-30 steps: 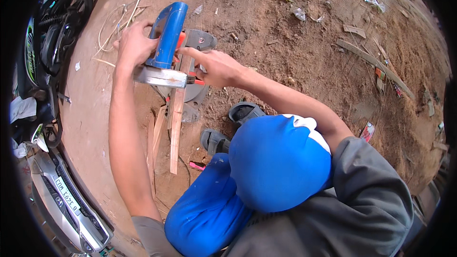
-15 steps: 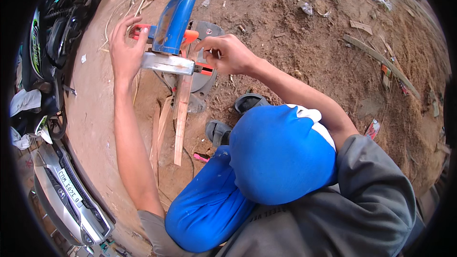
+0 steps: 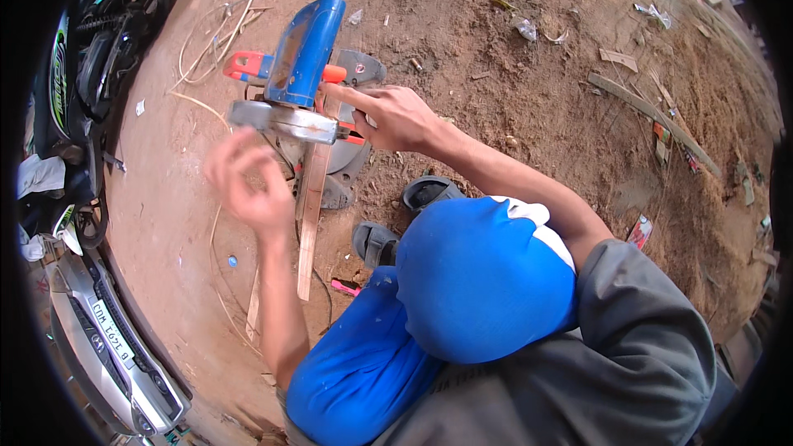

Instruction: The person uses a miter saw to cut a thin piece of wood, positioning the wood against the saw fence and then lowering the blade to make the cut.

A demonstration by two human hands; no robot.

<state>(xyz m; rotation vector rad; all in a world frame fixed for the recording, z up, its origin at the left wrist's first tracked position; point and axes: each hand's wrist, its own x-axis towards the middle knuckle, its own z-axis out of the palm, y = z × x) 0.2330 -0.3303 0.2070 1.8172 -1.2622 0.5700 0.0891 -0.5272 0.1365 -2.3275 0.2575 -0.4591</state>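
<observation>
A cut-off saw with a blue blade guard (image 3: 307, 49), a grey metal motor housing (image 3: 285, 120) and a red-orange handle (image 3: 246, 66) stands on the ground ahead of me. A long wooden strip (image 3: 311, 198) lies across its grey base, one end reaching toward my feet. My right hand (image 3: 396, 118) is at the saw's right side, index finger stretched to the strip's far part, the other fingers curled. Whether it presses on the strip is hard to tell. My left hand (image 3: 252, 182), blurred, hovers below the housing, fingers apart and holding nothing.
A pale cable (image 3: 198, 78) loops on the dirt beyond the saw. My sandals (image 3: 376, 244) and a pink object (image 3: 345, 287) are near the strip. A motorcycle (image 3: 103, 58) and a silver car (image 3: 116, 347) stand at left. Wood scraps (image 3: 652, 111) and litter lie at right.
My left hand has left the saw's handle and come down toward me. My right index finger has straightened out toward the strip. One loose strip beside the saw has shifted.
</observation>
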